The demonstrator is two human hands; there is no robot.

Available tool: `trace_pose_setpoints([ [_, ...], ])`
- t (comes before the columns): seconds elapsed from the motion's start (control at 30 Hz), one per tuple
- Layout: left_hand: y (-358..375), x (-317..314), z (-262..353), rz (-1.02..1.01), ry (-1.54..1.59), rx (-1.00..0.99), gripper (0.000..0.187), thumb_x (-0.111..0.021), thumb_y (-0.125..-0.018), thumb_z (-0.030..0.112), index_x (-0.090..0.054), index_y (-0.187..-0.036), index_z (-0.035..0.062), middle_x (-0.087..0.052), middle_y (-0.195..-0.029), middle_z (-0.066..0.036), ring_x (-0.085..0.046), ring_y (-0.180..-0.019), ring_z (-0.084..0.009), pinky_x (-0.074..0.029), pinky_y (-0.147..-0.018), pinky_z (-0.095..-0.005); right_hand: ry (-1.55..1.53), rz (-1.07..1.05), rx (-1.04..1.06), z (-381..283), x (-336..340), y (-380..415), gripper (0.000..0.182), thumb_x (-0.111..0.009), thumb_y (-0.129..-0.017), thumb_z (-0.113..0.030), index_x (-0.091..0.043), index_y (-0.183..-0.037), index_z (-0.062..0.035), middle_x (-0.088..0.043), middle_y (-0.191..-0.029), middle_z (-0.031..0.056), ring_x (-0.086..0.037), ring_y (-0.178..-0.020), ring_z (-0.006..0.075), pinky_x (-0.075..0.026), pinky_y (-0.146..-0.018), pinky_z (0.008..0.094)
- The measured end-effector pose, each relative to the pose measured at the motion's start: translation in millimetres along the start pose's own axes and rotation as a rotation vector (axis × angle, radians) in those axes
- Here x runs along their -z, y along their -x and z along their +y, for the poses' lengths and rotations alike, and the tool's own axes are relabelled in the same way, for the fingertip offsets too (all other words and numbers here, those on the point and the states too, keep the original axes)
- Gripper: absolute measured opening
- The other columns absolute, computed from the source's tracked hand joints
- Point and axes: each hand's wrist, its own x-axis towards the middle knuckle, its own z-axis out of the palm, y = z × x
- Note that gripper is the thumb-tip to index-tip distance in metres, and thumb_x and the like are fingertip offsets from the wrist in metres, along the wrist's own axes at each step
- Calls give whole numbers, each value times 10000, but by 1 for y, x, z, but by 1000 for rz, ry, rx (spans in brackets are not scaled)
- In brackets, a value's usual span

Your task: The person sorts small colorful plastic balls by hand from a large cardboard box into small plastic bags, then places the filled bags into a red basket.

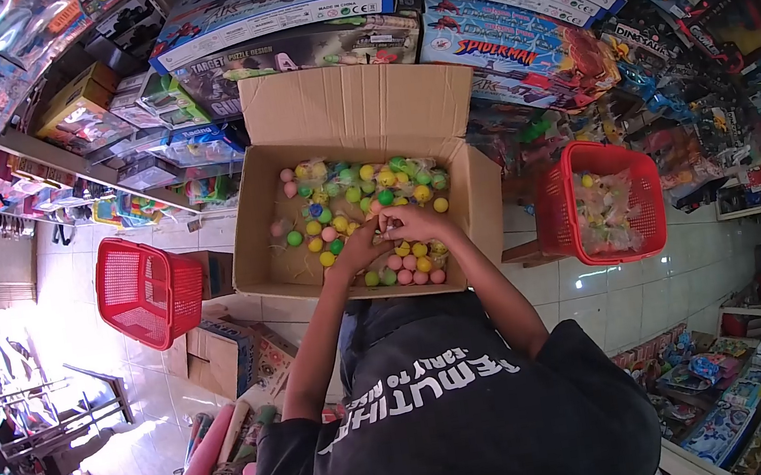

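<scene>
An open cardboard box [268, 223] stands in front of me, holding many small colored balls [313, 228], yellow, green and pink. Some of them appear to lie in clear plastic bags. Both hands are inside the box, close together over the balls. My left hand [359, 251] has its fingers bent and drawn together near its middle. Beside it, my right hand [415, 223] pinches with curled fingers at the same spot. What the fingertips hold is too small to make out; a pale, shiny bit shows between them.
On the right, a red plastic basket [648, 207] contains clear bags of colored balls [605, 208]. Another red basket [153, 322] stands left. Toy boxes [510, 52] are stacked behind the cardboard box. Flattened cardboard [216, 360] lies on the floor at lower left.
</scene>
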Motion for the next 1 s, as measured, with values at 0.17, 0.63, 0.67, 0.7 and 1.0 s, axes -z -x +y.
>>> trace_pose_setpoints([
  [0.17,-2,-4,-6,52,-6,76,481,-590,-814,287,-427,-1165,1,-600,-850,-195,-615,-776,-319,-482,-697,-373,-194,86,33,29,-1,-15,155,-609,-799,-124,-551,-897,-18,-620,-830,63,-598,-783,145,-473,-686,284],
  [0.63,-8,-5,-20,143,-1,211,372,-524,-861,305,-414,-998,-24,-586,-781,-252,-594,-766,-396,-456,-641,-434,622,545,-432,86,21,-47,271,-632,-723,-173,-549,-951,-54,-584,-957,199,-569,-926,340,-467,-748,443],
  [0.67,-7,-5,-19,196,-14,182,376,-525,-863,301,-417,-1024,-21,-590,-777,-244,-599,-762,-386,-458,-633,-425,620,547,-431,88,21,-48,271,-632,-723,-173,-549,-951,-54,-584,-957,199,-569,-926,340,-467,-748,443],
  [0.7,-6,-5,-15,247,-26,151,381,-527,-864,296,-419,-1050,-18,-593,-772,-237,-604,-759,-376,-459,-626,-417,584,530,-448,87,21,-47,252,-613,-733,-160,-548,-950,-51,-591,-937,195,-572,-909,348,-466,-741,446],
  [1.0,-12,-5,-16,280,88,72,307,-541,-870,220,-493,-1049,-25,-579,-677,-140,-562,-576,-192,-445,-562,-315,419,681,-26,65,32,-30,209,-567,-753,-122,-520,-914,2,-576,-867,208,-553,-839,384,-441,-716,433],
])
